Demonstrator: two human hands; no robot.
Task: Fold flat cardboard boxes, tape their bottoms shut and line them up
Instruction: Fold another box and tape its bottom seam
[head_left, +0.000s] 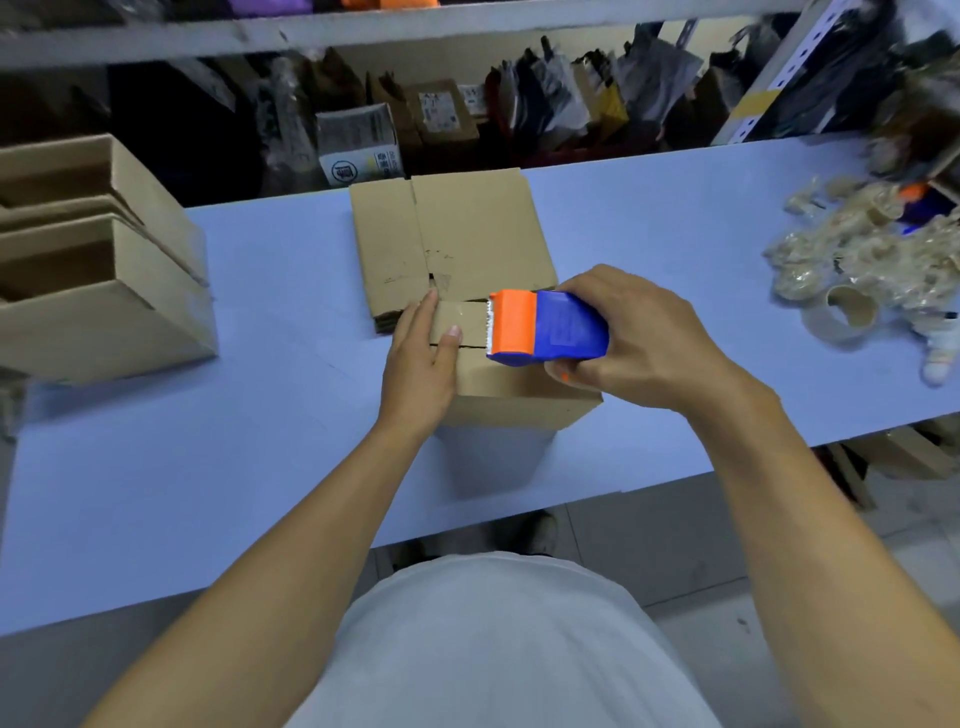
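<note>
Box (511, 382) sits bottom-up at table (208, 467) centre, in front of flat stack (447, 244). Left hand (418, 358) lies flat, fingers straight, pressing flaps by the seam; right hand (639, 340) wraps tape dispenser (545, 327), blade on seam. Risks: flaps spring apart if L lifts → tape bridges a gap; teeth sit close to L fingertips; box may skid w/ the pull.

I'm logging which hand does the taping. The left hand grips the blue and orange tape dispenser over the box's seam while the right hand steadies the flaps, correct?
Not quite: the hands are swapped. In the head view the right hand grips the tape dispenser over the seam of the box, and the left hand steadies the flaps.
</note>
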